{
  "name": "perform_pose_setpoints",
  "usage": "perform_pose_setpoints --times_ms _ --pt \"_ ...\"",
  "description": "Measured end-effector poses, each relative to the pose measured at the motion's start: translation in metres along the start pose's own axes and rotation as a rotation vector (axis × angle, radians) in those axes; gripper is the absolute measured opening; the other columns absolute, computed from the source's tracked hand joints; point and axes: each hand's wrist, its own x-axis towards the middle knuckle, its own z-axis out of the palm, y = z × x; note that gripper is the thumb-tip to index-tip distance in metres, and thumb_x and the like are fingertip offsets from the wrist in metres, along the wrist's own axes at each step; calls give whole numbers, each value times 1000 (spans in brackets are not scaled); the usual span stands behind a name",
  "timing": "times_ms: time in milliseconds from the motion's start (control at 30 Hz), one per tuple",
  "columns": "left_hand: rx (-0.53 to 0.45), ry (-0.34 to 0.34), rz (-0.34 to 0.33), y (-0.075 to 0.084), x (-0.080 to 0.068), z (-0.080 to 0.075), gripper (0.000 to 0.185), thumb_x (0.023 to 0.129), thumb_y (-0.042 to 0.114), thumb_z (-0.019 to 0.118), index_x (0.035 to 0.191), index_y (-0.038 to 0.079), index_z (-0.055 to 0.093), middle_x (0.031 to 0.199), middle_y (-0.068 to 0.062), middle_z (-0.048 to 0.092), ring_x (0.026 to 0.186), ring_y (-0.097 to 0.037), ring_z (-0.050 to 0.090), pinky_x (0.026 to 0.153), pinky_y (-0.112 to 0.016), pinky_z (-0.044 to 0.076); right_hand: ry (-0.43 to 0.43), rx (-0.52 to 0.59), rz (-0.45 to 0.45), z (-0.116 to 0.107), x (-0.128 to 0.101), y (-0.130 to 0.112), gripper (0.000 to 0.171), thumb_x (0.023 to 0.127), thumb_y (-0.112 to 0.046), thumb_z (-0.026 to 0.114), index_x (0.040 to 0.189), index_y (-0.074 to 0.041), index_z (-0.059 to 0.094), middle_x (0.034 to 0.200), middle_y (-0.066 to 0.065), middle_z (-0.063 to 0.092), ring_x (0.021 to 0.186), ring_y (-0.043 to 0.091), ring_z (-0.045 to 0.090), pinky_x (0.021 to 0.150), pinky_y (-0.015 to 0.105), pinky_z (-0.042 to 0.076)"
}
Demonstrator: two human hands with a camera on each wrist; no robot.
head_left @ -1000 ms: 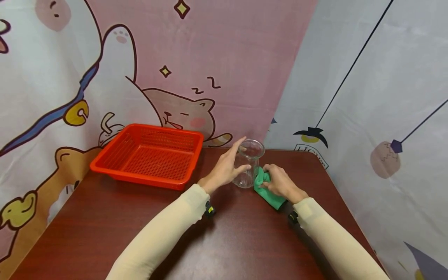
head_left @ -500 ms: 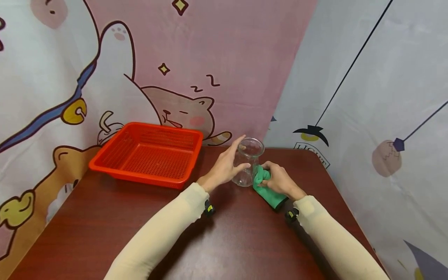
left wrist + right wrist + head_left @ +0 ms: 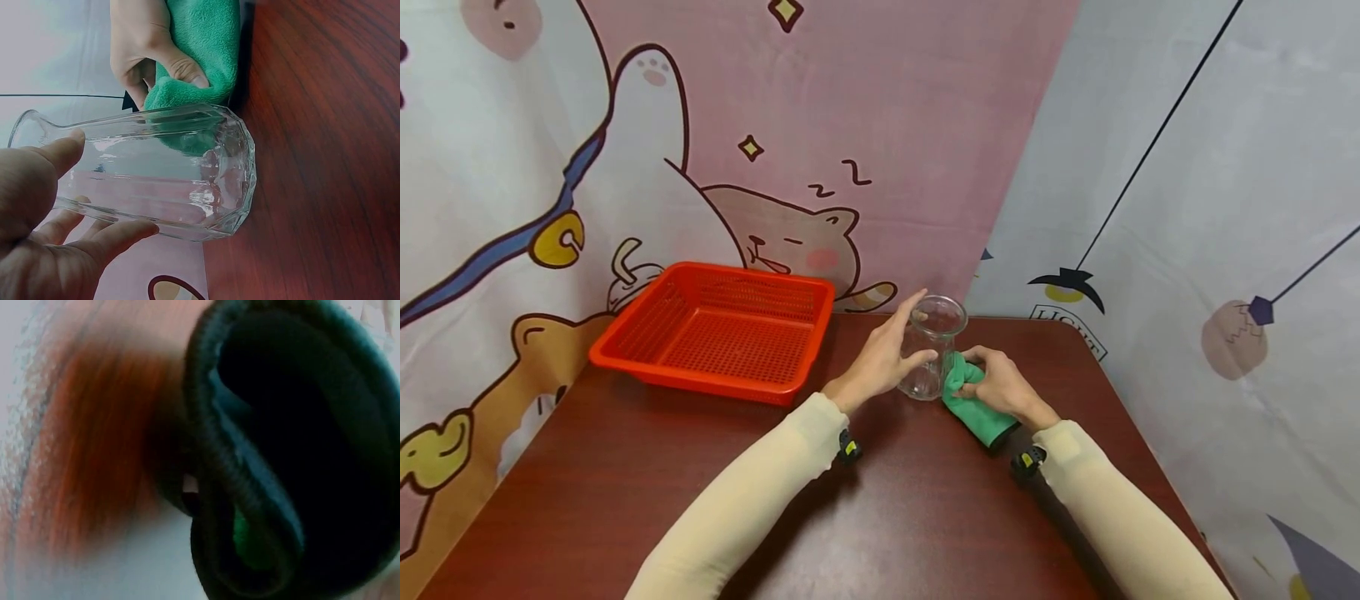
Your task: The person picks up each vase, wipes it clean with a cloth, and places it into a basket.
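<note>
Head view: a dark red-brown table stands in a corner hung with cartoon cloths, pink on the left and pale grey on the right. Toward the back, near the middle, a clear glass jar stands upright on the table. The left hand cups the jar's left side, fingers along the glass and thumb across its near face. Just right of the jar, touching its base, lies a green cloth; the right hand grips it, fingers curled over the bunched end next to the jar. Both arms wear cream sleeves. An orange mesh basket sits to the left of the jar, near it but apart. Left wrist view: the jar fills the frame, its ribbed base on the table. The left hand has its thumb near the rim and fingers under the body, loosely curved round the glass. Behind the jar, the right hand pinches the cloth, which presses against the jar's side. Right wrist view: too blurred and dark to tell anything; only a dark curved shape and an orange smear show.
</note>
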Motion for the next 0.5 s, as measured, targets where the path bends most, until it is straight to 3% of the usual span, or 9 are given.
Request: perform_pose_setpoints --times_ms 200,333,500 --pt "-1 7 -6 2 1 0 105 107 21 88 187 22 20 186 -12 46 164 -38 58 134 -57 50 5 37 14 -4 -1 -4 64 96 -11 95 153 2 68 154 27 72 122 34 69 101 46 56" --pt "2 -1 -19 2 0 2 107 106 22 88 187 26 18 187 -10 45 166 -37 56 135 -56 49 15 61 9 -6 -2 -7 64 96 -10 94 153 2 68 150 27 73 111 30 68 93 41 55" --pt "8 0 -21 1 0 2 106 106 23 88 187 24 20 189 -10 41 167 -39 54 135 -57 49 47 77 -27 -10 -1 -10 61 95 -7 93 151 3 70 142 26 77 96 25 65 84 35 52"
